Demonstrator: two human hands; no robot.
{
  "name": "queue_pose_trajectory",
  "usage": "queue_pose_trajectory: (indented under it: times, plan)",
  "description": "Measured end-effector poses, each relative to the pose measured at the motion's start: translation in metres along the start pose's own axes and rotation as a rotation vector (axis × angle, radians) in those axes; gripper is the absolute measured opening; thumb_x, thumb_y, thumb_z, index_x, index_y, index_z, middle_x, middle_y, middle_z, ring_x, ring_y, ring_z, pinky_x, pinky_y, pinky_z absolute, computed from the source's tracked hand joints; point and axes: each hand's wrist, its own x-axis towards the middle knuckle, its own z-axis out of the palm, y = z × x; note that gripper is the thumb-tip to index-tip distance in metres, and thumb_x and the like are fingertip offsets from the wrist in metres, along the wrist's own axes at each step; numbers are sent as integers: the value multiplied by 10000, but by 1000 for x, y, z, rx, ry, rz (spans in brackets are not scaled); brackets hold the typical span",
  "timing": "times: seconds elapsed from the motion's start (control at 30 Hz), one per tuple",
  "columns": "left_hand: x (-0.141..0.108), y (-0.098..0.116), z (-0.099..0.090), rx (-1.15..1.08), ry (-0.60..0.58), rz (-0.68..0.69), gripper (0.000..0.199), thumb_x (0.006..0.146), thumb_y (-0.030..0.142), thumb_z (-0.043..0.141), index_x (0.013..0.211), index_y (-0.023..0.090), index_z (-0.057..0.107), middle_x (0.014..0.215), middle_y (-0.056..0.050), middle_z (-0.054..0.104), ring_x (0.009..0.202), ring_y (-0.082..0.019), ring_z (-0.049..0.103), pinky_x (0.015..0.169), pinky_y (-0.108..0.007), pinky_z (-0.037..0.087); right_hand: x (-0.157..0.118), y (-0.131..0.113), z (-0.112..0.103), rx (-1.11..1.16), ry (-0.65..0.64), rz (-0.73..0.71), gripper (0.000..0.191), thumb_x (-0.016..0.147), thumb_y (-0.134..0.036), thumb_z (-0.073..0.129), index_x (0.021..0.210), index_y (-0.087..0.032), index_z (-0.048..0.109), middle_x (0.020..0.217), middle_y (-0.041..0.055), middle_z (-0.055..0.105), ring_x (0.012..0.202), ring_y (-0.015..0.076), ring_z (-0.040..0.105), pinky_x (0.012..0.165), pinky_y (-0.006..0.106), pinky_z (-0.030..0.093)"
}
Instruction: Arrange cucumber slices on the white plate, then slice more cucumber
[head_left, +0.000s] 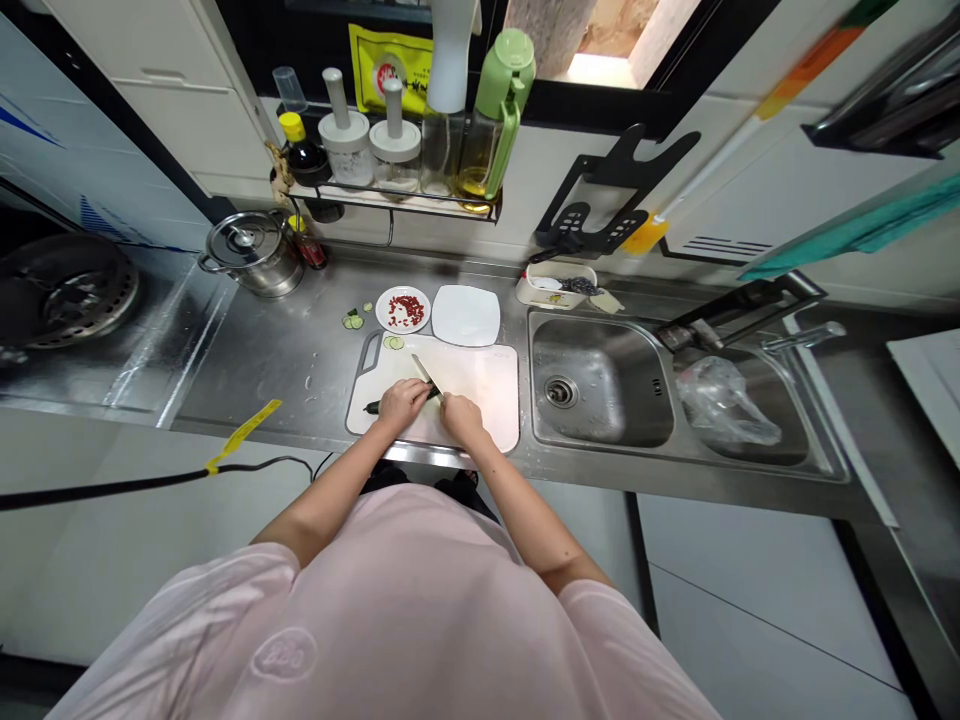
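Observation:
A white cutting board [491, 395] lies on the steel counter in front of me. My left hand [403, 403] is closed over a dark green cucumber [373, 407] and presses it to the board; its two ends show on either side of the fingers. In my right hand [460, 416] is a kitchen knife [422, 367], its handle hidden in the fist, the blade slanting up and left against the cucumber's right end. Pale cucumber slices [393, 342] rest at the board's top left corner. Beyond the board are a white plate of chopped red pieces [406, 310] and a white square plate [466, 316].
More cucumber pieces [352, 320] lie on the counter. A steel pot [251, 255] stands back left, near the stove [71, 290]. At right are a sink [600, 390] and a second basin with a plastic bag [724, 400]. Above, a wall rack [405, 204] bears jars and bottles.

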Motion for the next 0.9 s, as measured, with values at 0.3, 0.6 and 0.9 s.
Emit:
queue_pose_trajectory:
  times: [0.3, 0.6, 0.9]
  plan:
    - [1, 1, -1, -20, 16, 2, 212, 902, 276, 509, 1009, 249, 689, 991, -33, 685, 921, -157, 602, 836, -291, 471, -36, 21, 6, -22, -62, 29, 304, 955, -245, 329, 1069, -163, 599, 980, 132, 673, 924, 225, 642, 753, 291, 435]
    - [1, 4, -3, -11, -1, -17, 208, 901, 289, 511, 997, 254, 693, 992, -28, 686, 921, -159, 600, 822, -291, 468, -16, 11, 0, -3, -68, 14, 315, 951, -236, 331, 1112, -155, 589, 1028, 141, 663, 965, 230, 628, 784, 298, 435]
    - [2, 4, -3, -5, -3, -24, 216, 909, 290, 497, 991, 244, 691, 988, -27, 687, 915, -161, 601, 809, -291, 465, -13, 9, 0, -10, -37, 3, 297, 944, -221, 340, 1094, -152, 587, 1009, 136, 669, 952, 237, 634, 767, 303, 442]
